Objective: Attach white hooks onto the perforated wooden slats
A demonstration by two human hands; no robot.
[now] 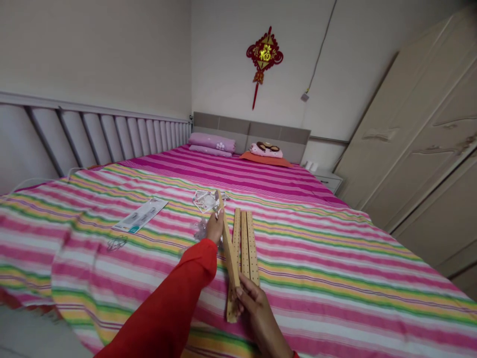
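Observation:
A long light-wood strip (228, 248) is held up off the striped bed cover, slanting away from me. My left hand (215, 227) grips it near its far end, fingers wrapped round it. At the near end my right hand (253, 301) pinches the strip between thumb and fingers. Beneath and to the right lie several more wooden strips with rows of small holes (245, 243), side by side. Just left of my left hand are a clear plastic bag of small parts (200, 227) and, farther off, a second bag with white and metal pieces (204, 200).
A white and teal flat package (141, 215) lies on the bed at left, with a small wire-like item (117, 242) nearer me. Folded bedding (212, 143) and a pink pillow (266, 149) rest by the headboard (223, 124). A rail (112, 134) runs along the left; a wardrobe (417, 129) stands right.

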